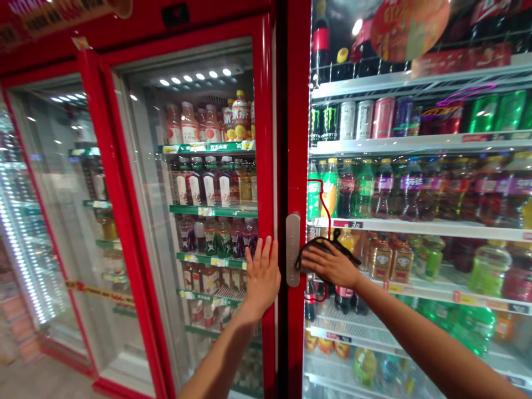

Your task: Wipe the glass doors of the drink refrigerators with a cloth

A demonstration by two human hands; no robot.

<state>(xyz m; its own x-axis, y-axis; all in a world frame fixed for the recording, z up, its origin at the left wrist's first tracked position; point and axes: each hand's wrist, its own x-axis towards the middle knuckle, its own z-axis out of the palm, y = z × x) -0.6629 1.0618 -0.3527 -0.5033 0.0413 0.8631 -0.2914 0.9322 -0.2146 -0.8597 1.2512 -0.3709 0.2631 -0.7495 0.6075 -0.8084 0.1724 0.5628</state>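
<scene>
My left hand (262, 277) is raised with fingers stretched out and spread. It is at the glass door (141, 221) of the left cooler, beside the red frame's right edge; whether it touches the glass I cannot tell. My right hand (330, 265) reaches in from the right with straight fingers lying close together. Its fingertips are just right of the grey door handle (293, 249) on the right cooler's red frame (296, 138). Around and behind this hand shows a dark, strap-like shape (337, 241), whose kind I cannot make out.
Bottled drinks (216, 180) stand on green-edged shelves behind the left glass. The lit right cooler holds cans (384, 117), soda bottles (409, 188) and larger bottles on white shelves (415, 224). Another red-framed cooler door (54, 221) is farther left, with stacked boxes (20, 327) beyond it.
</scene>
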